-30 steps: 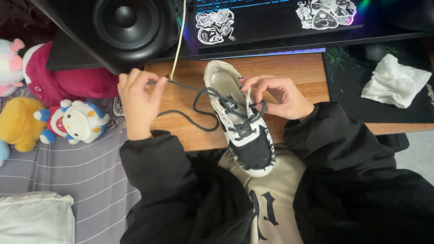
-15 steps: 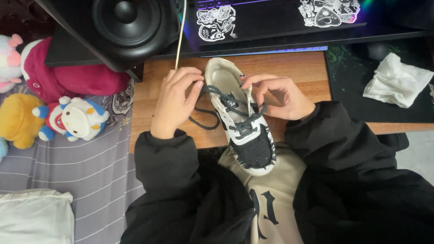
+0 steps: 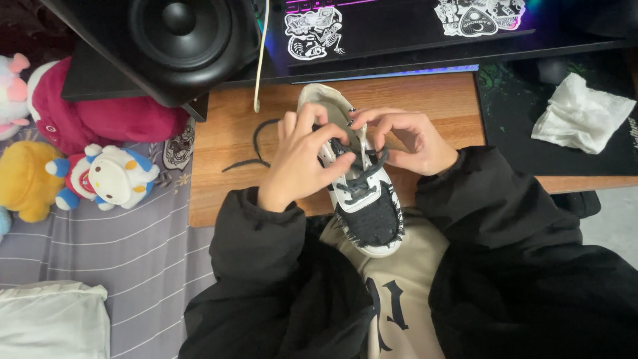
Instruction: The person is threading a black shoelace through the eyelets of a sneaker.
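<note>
The fingers of the left hand are curled over the lacing of a black-and-white low-top sneaker, pinching the black flat shoelace at the upper eyelets. The right hand meets it from the other side, its fingertips bent down and gripping the same lace near the tongue. Both hands are closed on the lace, nearly touching each other above the shoe.

The sneaker lies with its black mesh toe on the person's beige lap and its pale heel end on the brown wooden desk. It has a white sole, white side panels with black marks and a cream lining. A loose end of the lace curls across the wood to the left of the left hand.

There is one shoe and one lace. One black round loudspeaker stands at the desk's back left, with one thin cream cable hanging beside it. One crumpled white tissue lies on a black desk mat to the right, well apart from the hands. On the grey striped bedcover at left sit three soft toys in full view: a dark red one, a yellow one and a white, red and blue one; a pink one is cut off at the edge.
</note>
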